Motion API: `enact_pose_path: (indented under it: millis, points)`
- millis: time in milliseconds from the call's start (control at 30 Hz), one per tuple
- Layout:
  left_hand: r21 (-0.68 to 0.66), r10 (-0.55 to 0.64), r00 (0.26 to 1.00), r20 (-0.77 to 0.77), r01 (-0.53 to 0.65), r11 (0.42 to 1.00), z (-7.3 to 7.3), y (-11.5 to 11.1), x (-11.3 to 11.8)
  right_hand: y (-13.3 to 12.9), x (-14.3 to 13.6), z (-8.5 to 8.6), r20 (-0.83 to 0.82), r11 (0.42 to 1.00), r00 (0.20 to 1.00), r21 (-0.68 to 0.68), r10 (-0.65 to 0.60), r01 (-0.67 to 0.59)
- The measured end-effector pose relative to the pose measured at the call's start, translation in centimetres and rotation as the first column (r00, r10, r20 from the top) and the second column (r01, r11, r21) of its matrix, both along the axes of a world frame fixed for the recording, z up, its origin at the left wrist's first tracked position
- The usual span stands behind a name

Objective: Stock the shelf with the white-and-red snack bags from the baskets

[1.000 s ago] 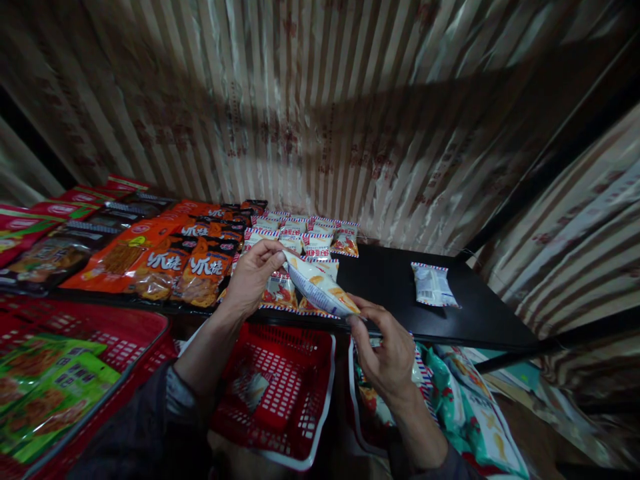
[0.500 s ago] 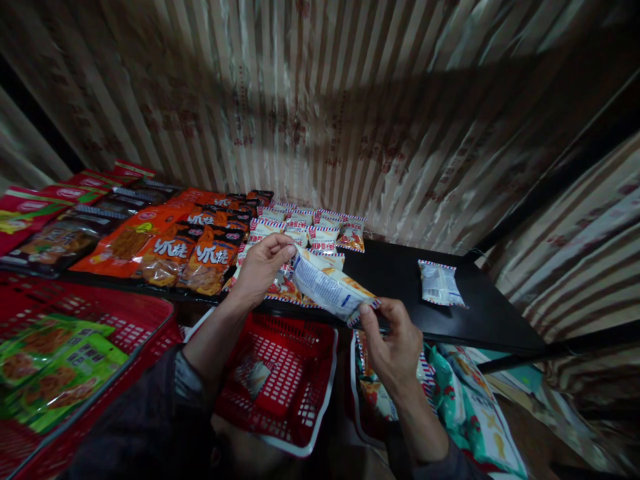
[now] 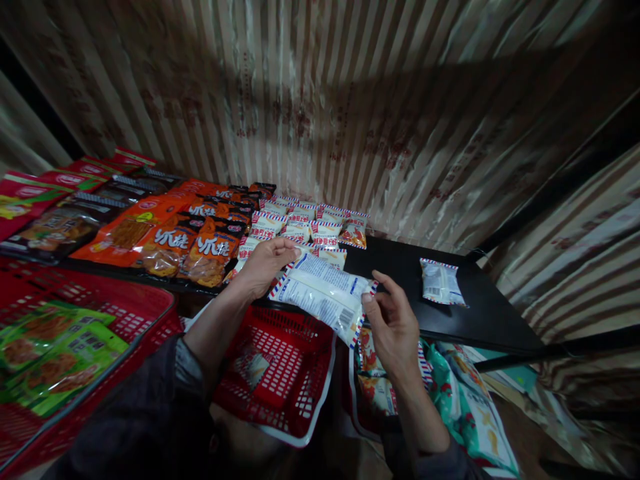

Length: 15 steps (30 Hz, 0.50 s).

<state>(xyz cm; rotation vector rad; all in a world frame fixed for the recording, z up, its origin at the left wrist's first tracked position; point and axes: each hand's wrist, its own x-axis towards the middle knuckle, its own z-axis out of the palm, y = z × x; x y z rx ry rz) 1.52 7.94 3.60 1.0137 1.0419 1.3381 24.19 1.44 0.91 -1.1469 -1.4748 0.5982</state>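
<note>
A white snack packet (image 3: pixel 325 293) with a striped edge, its printed back and barcode facing me, hangs just over the front edge of the black shelf (image 3: pixel 395 267). My left hand (image 3: pixel 265 267) pinches its upper left corner. At its right end, my right hand (image 3: pixel 393 320) grips the striped edge between thumb and fingers. Behind my left hand, several white packets with red lettering (image 3: pixel 325 232) lie in rows. One more packet (image 3: pixel 441 283) lies back side up, apart from them, on the shelf's right part.
Orange packets (image 3: pixel 213 247) and dark and red ones fill the shelf's left. Below stand a red basket (image 3: pixel 313 413) with a small packet, a basket with green packets (image 3: pixel 70 367), another holding white packets (image 3: pixel 375 393), and teal bags (image 3: pixel 475 413).
The held packet has turned so its printed back shows more fully, its lower edge now hanging lower. My right hand's fingers have lifted and shifted slightly.
</note>
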Motion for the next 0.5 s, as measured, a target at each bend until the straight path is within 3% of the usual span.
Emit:
enact_pose_path:
  millis: [167, 333, 500]
  points:
    - [-0.118, -0.021, 0.999, -0.027, 0.018, 0.993, 0.5, 0.0, -0.6, 0.0, 0.6, 0.1, 0.125, 0.993, 0.989, 0.080, 0.074, -0.084]
    - [-0.175, -0.042, 0.999, -0.004, 0.041, 0.984, -0.2, 0.6, -1.3, 0.3, 0.8, -0.2, 0.219, 0.981, 0.964, 0.086, 0.152, -0.174]
    - [-0.214, -0.036, 0.995, 0.097, 0.056, 0.975, -0.7, 0.6, -1.3, 0.3, 0.4, -0.2, 0.308, 0.983, 0.951, 0.168, 0.016, -0.071]
